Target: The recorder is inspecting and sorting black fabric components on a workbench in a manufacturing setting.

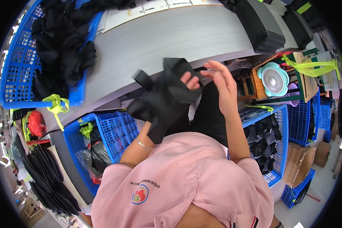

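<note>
A black cloth piece (161, 95) with a loop-like strap hangs over my left forearm and wrist, above my lap. It is smeared by motion. My left hand (190, 80) is mostly hidden in it; only bent fingertips show, curled at the cloth's folded upper part. To the right, my right hand (222, 85) is raised with its fingers stretched out and holds nothing. Its fingertips are close to the cloth's right edge; I cannot tell whether they touch.
The grey table (171, 38) lies ahead. A blue basket (17, 72) of black cloth pieces stands at its left, stacked black sheets (260, 26) at its right. Blue crates (116, 131) flank my legs, the right crate (283, 133) holding black pieces. A turquoise fan (273, 79) sits at right.
</note>
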Action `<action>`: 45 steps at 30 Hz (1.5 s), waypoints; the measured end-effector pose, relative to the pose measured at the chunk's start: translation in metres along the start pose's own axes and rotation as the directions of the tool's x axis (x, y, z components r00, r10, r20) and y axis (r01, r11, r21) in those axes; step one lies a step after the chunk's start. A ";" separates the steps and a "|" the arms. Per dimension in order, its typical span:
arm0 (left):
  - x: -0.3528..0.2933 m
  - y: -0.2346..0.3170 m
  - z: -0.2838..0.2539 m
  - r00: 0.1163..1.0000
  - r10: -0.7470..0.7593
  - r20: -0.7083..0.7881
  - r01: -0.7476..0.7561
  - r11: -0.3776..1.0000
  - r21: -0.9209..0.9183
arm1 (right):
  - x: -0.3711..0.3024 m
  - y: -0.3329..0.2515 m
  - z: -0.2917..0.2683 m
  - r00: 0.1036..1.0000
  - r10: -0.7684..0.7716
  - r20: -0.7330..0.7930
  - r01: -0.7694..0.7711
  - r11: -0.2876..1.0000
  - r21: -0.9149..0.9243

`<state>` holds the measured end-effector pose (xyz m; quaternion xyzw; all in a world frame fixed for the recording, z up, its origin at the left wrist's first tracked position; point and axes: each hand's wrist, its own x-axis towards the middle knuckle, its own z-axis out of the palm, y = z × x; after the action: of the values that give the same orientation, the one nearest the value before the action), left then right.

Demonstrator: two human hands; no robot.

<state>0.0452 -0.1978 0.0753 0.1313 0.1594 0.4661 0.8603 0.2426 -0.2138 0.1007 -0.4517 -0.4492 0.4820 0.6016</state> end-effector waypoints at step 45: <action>0.009 0.048 -0.082 0.993 0.038 0.113 -0.079 0.919 0.386 | 0.080 -0.007 -0.036 0.984 -0.063 0.166 0.105 0.961 -0.256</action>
<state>-0.0195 -0.1582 0.0168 0.3283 0.2000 0.4433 0.8097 0.2891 -0.1402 0.1093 -0.4692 -0.5739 0.4257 0.5189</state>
